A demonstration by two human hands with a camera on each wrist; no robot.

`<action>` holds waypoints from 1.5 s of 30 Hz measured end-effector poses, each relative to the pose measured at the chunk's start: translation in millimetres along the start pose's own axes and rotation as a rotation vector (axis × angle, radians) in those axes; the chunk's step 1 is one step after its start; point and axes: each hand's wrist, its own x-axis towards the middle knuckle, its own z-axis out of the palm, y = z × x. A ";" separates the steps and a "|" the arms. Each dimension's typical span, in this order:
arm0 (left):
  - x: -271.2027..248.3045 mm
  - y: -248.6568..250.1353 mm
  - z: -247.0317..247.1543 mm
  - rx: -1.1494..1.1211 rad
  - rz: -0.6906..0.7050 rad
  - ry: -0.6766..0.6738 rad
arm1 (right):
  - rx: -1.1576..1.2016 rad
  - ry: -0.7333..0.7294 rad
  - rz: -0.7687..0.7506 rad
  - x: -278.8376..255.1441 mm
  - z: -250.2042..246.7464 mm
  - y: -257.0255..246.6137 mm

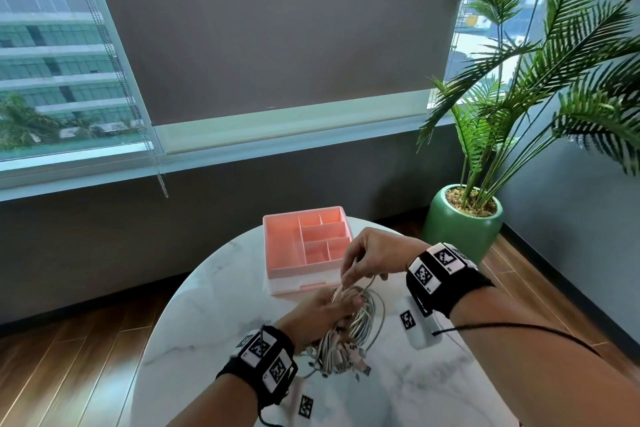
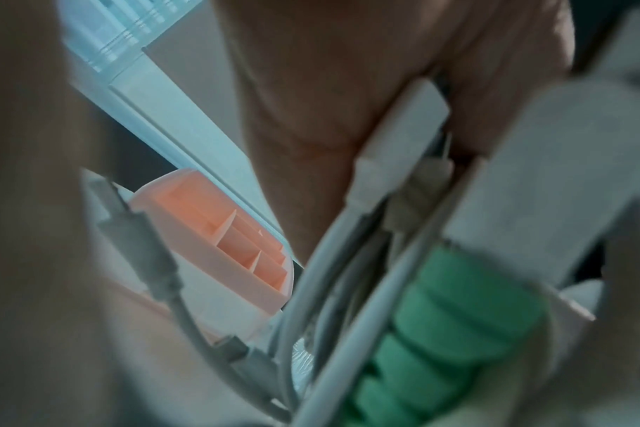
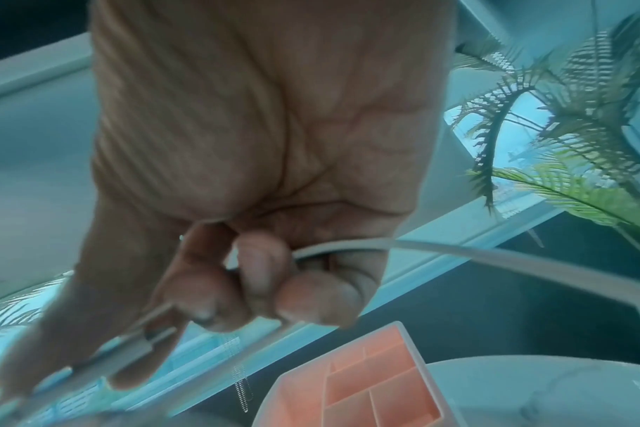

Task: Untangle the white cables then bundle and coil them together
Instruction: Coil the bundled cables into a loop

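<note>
Hands (image 1: 322, 312) gripping white cables (image 1: 360, 326), pink organizer (image 1: 277, 246) behind

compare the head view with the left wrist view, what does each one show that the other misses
Only the head view shows both wrists with their black tagged bands, the left hand gripping the coiled white cables, the right hand pinching a strand above them, the marble table and the potted plant. Only the left wrist view shows the cable plugs up close and a green ribbed piece among the strands. Both show the cables and the pink organizer tray.
</note>
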 end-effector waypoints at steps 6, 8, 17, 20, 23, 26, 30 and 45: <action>-6.5 12.6 -2.6 -0.140 0.025 0.093 | 0.254 0.142 0.002 -3.6 -3.9 32.7; -8.4 14.4 -4.4 -0.190 0.051 0.120 | 0.380 0.167 0.047 -5.6 3.6 45.3; -6.3 22.9 -9.2 -0.533 0.121 0.265 | 1.013 0.310 0.110 -4.2 60.7 71.1; -5.2 25.6 -12.1 -0.573 0.161 0.344 | 1.048 0.307 0.128 -3.2 84.4 70.8; -2.1 23.1 -17.1 -0.602 0.181 0.450 | 1.014 0.318 0.156 -0.5 109.0 68.8; 1.1 18.4 -21.3 -0.664 0.189 0.593 | 0.981 0.316 0.166 1.9 129.7 65.5; 5.7 12.5 -22.8 -0.604 0.227 0.770 | 0.674 0.208 0.176 5.9 145.7 49.8; 6.6 -17.3 -26.9 0.137 0.199 0.555 | -0.347 -0.033 -0.197 -10.1 75.1 -30.3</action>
